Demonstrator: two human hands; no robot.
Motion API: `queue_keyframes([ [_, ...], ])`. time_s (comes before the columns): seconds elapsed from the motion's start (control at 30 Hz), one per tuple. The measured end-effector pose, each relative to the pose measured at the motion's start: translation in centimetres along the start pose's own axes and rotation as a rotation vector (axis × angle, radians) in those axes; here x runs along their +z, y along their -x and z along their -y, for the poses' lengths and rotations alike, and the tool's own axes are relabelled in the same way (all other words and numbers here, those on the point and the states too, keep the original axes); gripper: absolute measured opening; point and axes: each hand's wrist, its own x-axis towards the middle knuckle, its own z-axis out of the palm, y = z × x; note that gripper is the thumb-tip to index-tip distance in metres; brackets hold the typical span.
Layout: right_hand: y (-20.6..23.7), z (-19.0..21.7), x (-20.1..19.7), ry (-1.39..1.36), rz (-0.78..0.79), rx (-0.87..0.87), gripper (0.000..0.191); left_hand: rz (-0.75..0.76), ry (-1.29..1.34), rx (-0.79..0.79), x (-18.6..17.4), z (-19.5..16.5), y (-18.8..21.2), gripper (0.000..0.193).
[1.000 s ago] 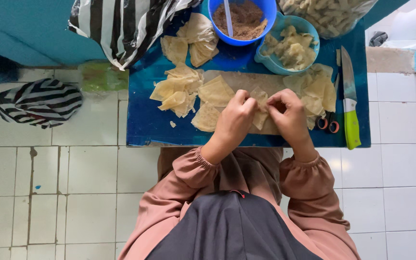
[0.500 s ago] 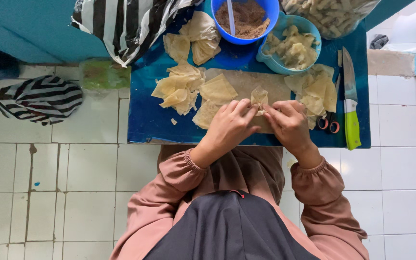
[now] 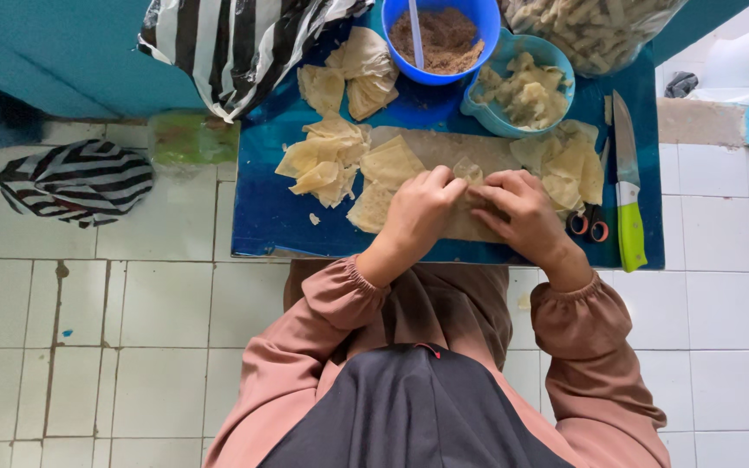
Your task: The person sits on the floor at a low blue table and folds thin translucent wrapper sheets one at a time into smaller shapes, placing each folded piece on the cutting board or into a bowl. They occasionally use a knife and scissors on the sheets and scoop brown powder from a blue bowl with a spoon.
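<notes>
While both hands meet over the pale wooden cutting board (image 3: pixel 431 147), the small, pale-yellow, translucent dough wrapper (image 3: pixel 468 171) sits between them near the middle of the low blue table (image 3: pixel 262 217). Its tip points away from the person, toward the blue plastic bowl of brown filling (image 3: pixel 444 39); most of it is covered by fingers, so its long axis and full outline cannot be made out. What shows looks thin, crinkled and slightly glossy. The left hand (image 3: pixel 413 212) is curled, fingertips pinching the wrapper's left edge. The right hand (image 3: pixel 522 212) is curled likewise, fingertips pressed on its right edge. Loose stacks of flat yellowish wrappers (image 3: pixel 322 160) lie to the left, others right of the hands. A light-blue bowl of folded pieces (image 3: pixel 522 87) stands beyond the board. A knife with a green handle (image 3: pixel 628 199) lies lengthwise at the table's right edge, red-handled scissors (image 3: pixel 589 225) just beside it, partly hidden.
</notes>
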Motion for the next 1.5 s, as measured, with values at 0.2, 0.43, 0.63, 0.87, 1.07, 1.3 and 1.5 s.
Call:
queue_keyframes([
  [0.2, -0.1, -0.6, 1.1, -0.032, -0.035, 0.121, 0.009, 0.013, 0.009, 0.125, -1.3, -0.2, 0.4, 0.019],
  [0.43, -1.6, -1.6, 1.7, -0.286, 0.052, 0.555, 0.01, 0.053, 0.006, -0.033, 0.9, 0.7, -1.0, 0.01],
  [0.63, -0.7, -0.5, 0.4, 0.041, 0.02, 0.058, 0.011, 0.047, -0.065, -0.034, 0.4, 0.3, -1.4, 0.008],
  [0.87, -1.8, -1.3, 0.4, -0.052, 0.081, 0.129, 0.008, 0.049, -0.178, 0.155, -0.8, 0.1, -1.1, 0.01],
  [1.07, -4.3, -1.8, 0.3, -0.333, 0.174, 0.423, 0.009, 0.112, -0.08, 0.049, 0.0, 1.0, -3.2, 0.007],
  [1.3, -4.3, -0.9, -0.1, -0.256, 0.175, 0.221, 0.014, 0.137, 0.034, -0.044, -0.3, 1.1, -4.3, 0.018],
  [1.5, -3.9, -1.0, 0.3, -0.243, 0.137, 0.23, 0.015, 0.051, 0.119, -0.058, -0.2, 0.0, -2.5, 0.01],
])
